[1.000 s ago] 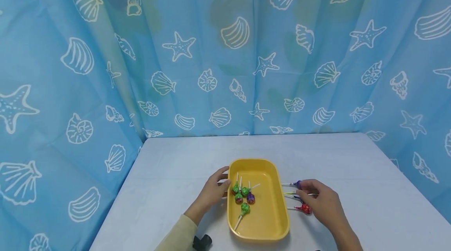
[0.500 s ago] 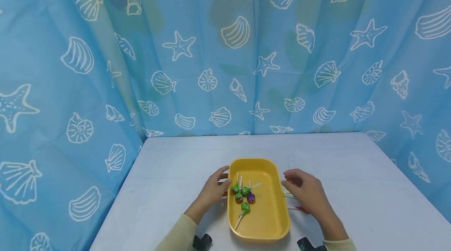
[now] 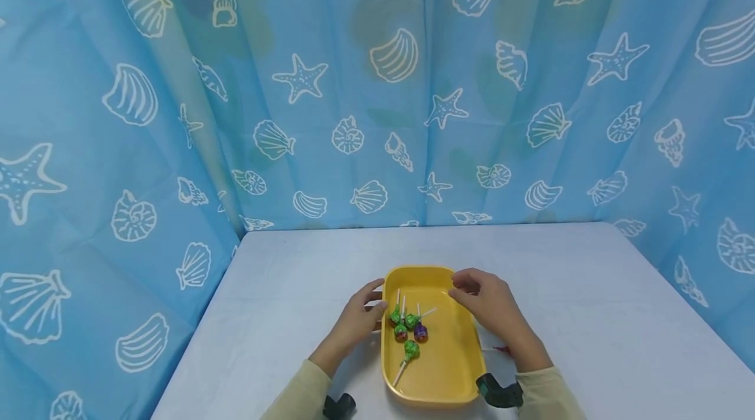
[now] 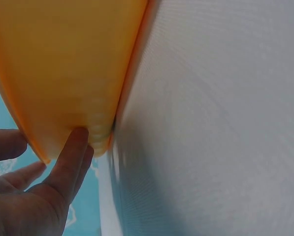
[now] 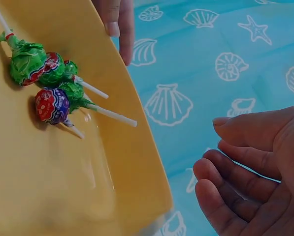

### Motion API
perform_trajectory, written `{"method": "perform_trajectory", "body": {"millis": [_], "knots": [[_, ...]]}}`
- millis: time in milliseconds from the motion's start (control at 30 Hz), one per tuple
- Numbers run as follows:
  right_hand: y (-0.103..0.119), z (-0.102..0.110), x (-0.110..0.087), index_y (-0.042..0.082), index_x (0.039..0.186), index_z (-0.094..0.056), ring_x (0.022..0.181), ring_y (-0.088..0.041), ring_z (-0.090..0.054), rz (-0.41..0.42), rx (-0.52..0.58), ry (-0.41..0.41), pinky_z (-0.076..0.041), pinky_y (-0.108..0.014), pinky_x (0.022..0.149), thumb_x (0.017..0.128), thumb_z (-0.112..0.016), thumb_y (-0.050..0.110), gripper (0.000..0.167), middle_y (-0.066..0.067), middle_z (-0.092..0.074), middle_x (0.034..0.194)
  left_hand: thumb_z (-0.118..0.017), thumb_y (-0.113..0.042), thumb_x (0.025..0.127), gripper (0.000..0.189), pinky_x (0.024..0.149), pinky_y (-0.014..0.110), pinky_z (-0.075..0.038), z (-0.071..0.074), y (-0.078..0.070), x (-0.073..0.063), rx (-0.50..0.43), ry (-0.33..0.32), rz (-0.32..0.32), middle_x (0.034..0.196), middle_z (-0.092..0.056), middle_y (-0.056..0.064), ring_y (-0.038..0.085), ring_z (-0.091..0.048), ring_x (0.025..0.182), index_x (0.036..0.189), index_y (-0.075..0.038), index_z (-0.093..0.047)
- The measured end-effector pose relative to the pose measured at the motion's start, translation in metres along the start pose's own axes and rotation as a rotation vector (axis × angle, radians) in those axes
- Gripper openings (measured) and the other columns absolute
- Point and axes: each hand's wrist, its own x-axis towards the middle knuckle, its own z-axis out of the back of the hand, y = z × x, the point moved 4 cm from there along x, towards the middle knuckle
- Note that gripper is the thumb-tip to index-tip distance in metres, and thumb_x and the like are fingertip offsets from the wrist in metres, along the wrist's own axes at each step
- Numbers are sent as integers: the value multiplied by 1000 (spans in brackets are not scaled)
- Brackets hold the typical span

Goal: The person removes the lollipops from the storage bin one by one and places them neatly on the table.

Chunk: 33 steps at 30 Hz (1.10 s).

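Several lollipops in green wrappers [image 3: 411,349] and a purple-and-red one [image 5: 52,105] lie in the left half of a yellow tray [image 3: 451,367]. My left hand [image 3: 356,312] holds the tray's left side, thumb over the rim and fingers [image 4: 70,162] against the outer wall. My right hand [image 3: 486,302] is at the tray's upper right rim. In the right wrist view its fingers are loosely bent, thumb apart from them, and nothing shows between them. Right of the tray, part of a red lollipop [image 3: 503,349] shows beside my right forearm, which covers that area.
The tray stands on a white-covered table [image 3: 312,256]. A blue curtain [image 3: 354,112] with shell and starfish prints hangs behind and at both sides. Dark wrist devices [image 3: 500,392] sit at both sleeves.
My right hand has moved left and away from me, from the lollipops right of the tray to its upper right rim. The left hand and tray have stayed in place.
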Motion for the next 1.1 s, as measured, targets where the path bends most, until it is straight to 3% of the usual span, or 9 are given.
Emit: {"method": "perform_trajectory", "body": {"millis": [300,533,733,1100], "knots": [[0,-15,16,-1,114,-70,96,-25,-68,18,1,51,-62,-44,86,92,-74,12,26,-7,-72,102,-53,-8,105,51,83,37,-64,-1,1,1,-2,6,10,142,-52,24,38,-62,119,155,-9,-41],[-2,-29,29,-2,112,-70,95,-26,-68,59,2,108,-61,-44,86,92,-73,6,22,-7,-72,101,-54,-4,104,52,81,37,-64,-1,0,0,-8,13,-24,139,-53,27,40,-63,117,154,-5,-40],[-4,-41,37,-2,110,-71,94,-27,-68,80,16,219,-61,-44,84,91,-73,4,20,-7,-71,98,-53,-4,104,52,81,37,-64,-1,2,0,-14,22,-28,139,-53,28,41,-62,117,154,-4,-39],[-2,-57,49,3,95,-75,80,-16,-63,181,-84,392,-62,-37,79,83,-81,1,13,0,-69,87,-55,-7,104,52,82,39,-64,0,-1,0,-6,16,-14,140,-52,26,40,-62,118,154,-7,-40]]}}
